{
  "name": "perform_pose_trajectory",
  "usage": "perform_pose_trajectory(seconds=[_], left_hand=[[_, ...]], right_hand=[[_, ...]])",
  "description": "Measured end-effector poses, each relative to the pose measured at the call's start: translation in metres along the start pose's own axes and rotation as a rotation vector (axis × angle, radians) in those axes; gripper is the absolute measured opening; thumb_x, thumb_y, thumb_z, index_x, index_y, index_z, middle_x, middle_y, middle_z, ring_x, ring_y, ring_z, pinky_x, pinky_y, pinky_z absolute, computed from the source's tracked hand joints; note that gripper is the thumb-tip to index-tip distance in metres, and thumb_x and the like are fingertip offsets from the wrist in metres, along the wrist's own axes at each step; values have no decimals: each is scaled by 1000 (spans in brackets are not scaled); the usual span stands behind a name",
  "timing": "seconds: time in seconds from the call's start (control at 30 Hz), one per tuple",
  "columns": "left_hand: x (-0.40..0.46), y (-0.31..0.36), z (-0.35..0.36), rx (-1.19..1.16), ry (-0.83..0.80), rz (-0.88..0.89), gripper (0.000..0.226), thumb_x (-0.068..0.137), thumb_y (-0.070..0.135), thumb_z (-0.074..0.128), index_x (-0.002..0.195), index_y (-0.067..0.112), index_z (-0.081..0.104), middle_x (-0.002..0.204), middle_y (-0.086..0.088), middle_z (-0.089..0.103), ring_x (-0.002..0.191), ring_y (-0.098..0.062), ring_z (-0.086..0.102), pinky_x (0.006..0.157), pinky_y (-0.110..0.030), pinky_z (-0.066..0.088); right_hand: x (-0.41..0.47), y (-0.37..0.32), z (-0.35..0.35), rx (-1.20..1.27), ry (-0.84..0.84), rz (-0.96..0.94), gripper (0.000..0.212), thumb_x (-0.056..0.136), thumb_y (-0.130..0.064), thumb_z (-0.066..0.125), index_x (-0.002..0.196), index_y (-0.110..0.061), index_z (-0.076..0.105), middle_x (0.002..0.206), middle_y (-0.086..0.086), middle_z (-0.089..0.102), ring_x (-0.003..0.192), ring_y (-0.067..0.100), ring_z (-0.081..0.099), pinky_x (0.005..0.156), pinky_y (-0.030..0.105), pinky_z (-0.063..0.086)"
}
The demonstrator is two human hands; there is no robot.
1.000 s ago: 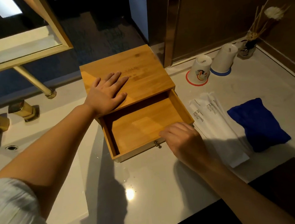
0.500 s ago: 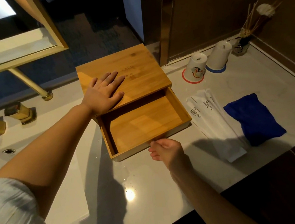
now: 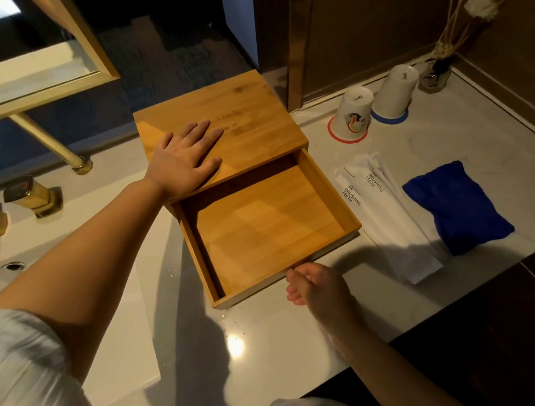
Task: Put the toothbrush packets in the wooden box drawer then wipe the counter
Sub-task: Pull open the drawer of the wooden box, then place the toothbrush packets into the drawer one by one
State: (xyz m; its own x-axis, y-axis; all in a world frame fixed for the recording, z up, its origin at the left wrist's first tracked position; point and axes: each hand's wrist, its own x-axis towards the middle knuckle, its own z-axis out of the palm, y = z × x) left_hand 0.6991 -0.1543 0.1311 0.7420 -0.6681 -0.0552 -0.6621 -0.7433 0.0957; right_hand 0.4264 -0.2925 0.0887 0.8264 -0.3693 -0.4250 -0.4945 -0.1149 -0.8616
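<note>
A wooden box (image 3: 252, 123) stands on the white counter (image 3: 272, 348) with its drawer (image 3: 268, 228) pulled out towards me; nothing lies in the drawer. My left hand (image 3: 184, 160) lies flat on the box lid, fingers straight. My right hand (image 3: 318, 284) is at the middle of the drawer's front edge, its fingers curled where the small knob sits; the knob itself is hidden. White toothbrush packets (image 3: 379, 206) marked "BRUSHING TEETH" lie just right of the drawer. A folded blue cloth (image 3: 454, 206) lies to their right.
Two upturned cups (image 3: 353, 111) (image 3: 395, 91) and a reed diffuser (image 3: 436, 71) stand at the back right by the wall. Gold taps (image 3: 33, 197) and the sink basin (image 3: 13, 266) are at the left. A dark counter edge runs along the front right.
My right hand went from the drawer's right front corner to the middle of its front, and the drawer has slid further out. My left hand stays on the lid.
</note>
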Motion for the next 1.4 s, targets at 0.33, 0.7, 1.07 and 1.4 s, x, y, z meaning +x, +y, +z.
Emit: perform_pose_trajectory(seconds=[0.33, 0.7, 1.07, 1.4], left_hand=[[-1, 1, -1, 4, 4, 0, 60, 90, 56, 17, 147, 36, 10, 159, 2, 10, 146, -20, 7, 116, -47, 5], [-31, 6, 0, -24, -7, -120, 55, 94, 52, 21, 146, 39, 11, 159, -3, 5, 146, -25, 2, 115, -54, 2], [-38, 10, 4, -42, -29, -203, 59, 91, 58, 17, 146, 40, 7, 159, -3, 2, 146, -25, -1, 115, -53, 0], [-37, 12, 3, -40, -40, -223, 58, 91, 56, 17, 146, 40, 6, 159, -2, 1, 146, -24, -2, 115, -52, -1]], right_hand=[[-14, 1, -2, 21, 13, 26, 20, 89, -20, 57, 71, -24, 62, 70, -9, 66, 66, 6, 63, 60, 11, 50], [-21, 12, -64, -623, 396, -418, 19, 86, -27, 57, 97, -14, 66, 93, 4, 68, 80, 14, 62, 66, 31, 57], [53, 8, -137, -1329, 224, -268, 45, 86, -42, 55, 123, -18, 51, 130, 5, 53, 113, 25, 47, 86, 35, 43], [52, -4, -132, -1177, 301, -279, 23, 91, -25, 48, 109, -13, 55, 108, 8, 64, 89, 22, 60, 64, 26, 41]])
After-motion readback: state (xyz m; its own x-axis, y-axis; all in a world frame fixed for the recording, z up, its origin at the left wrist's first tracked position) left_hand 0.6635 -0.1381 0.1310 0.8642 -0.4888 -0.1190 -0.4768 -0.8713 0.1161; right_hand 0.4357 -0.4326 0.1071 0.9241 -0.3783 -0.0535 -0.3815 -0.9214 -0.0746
